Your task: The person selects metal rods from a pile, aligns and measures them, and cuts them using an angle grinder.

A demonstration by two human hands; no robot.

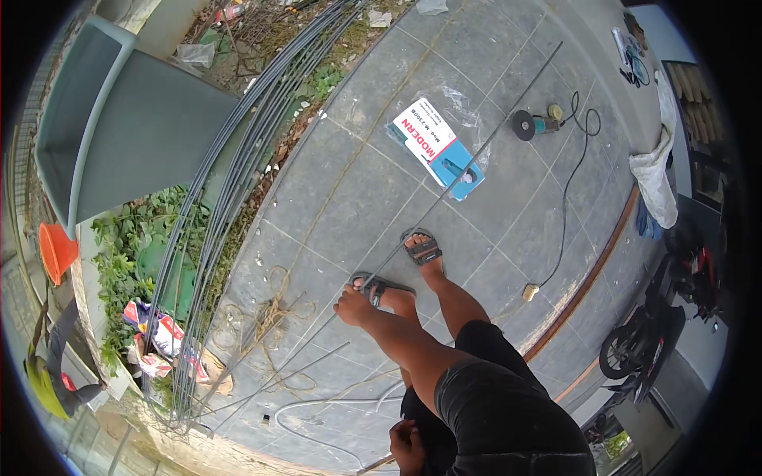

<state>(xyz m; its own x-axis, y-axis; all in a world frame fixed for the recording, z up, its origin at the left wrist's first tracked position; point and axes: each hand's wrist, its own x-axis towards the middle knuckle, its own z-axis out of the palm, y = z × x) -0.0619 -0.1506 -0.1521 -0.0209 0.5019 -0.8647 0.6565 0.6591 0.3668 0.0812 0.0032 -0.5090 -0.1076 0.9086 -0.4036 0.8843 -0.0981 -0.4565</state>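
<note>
My right hand (353, 305) is closed around a long, thin steel rod (508, 111). The rod slants over the tiled floor from beside my sandalled feet toward the upper right, crossing a blue and white cardboard box (432, 143). Low in the picture, my left hand (407, 446) has its fingers curled beside my dark shorts; what it holds, if anything, is hidden. Beyond the box, near the rod's far part, lies a teal angle grinder (544, 124) with a dark disc.
A bundle of long steel rods (238, 159) runs along the left edge, beside a large grey-green container (151, 127). The grinder's black cord (565, 214) trails to a pale plug (530, 293). Tangled twine (274, 317) lies left of my feet. A motorcycle (643, 341) stands right.
</note>
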